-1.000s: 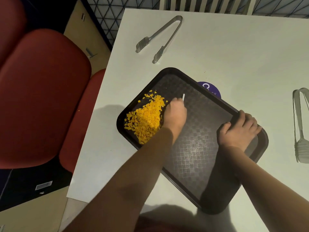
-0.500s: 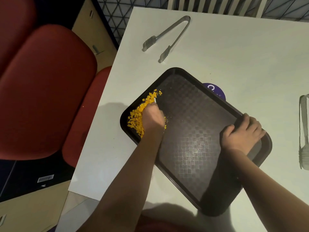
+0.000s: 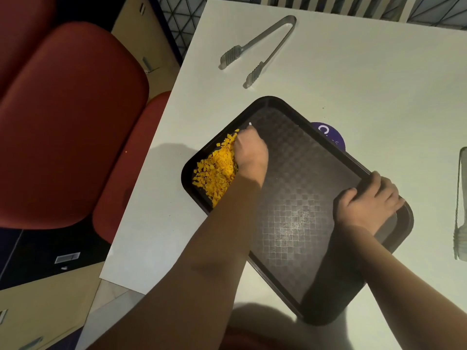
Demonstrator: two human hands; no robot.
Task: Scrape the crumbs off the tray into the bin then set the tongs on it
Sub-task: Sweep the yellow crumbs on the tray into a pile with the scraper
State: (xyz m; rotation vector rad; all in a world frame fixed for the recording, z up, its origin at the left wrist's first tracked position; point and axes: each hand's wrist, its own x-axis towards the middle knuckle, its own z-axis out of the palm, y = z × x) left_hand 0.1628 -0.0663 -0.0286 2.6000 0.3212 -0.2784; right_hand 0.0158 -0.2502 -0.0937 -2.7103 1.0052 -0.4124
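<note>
Compared with half a second ago, the left hand [image 3: 250, 154] is sitting a little farther along the tray's left end, and more of the yellow crumbs [image 3: 217, 168] are showing beside it, heaped against the left rim. Its fingers are curling around a small white scraper [image 3: 250, 124], of which only the tip is peeking out above the knuckles; the hand is pressing against the right side of the crumb pile. The right hand [image 3: 366, 200] is gripping the far right rim of the dark tray [image 3: 298, 223], fingers hooking over the edge and thumb lying inside. The tray is lying at an angle on the white table [image 3: 353, 72], partly covering a purple sticker [image 3: 328, 133] at its far edge. One pair of metal tongs [image 3: 260, 46] is lying on the table beyond the tray, well apart from it, arms spread. A second pair of tongs [image 3: 461, 205] is lying at the right edge of the view. Red chairs [image 3: 68, 122] are standing to the left of the table.
</note>
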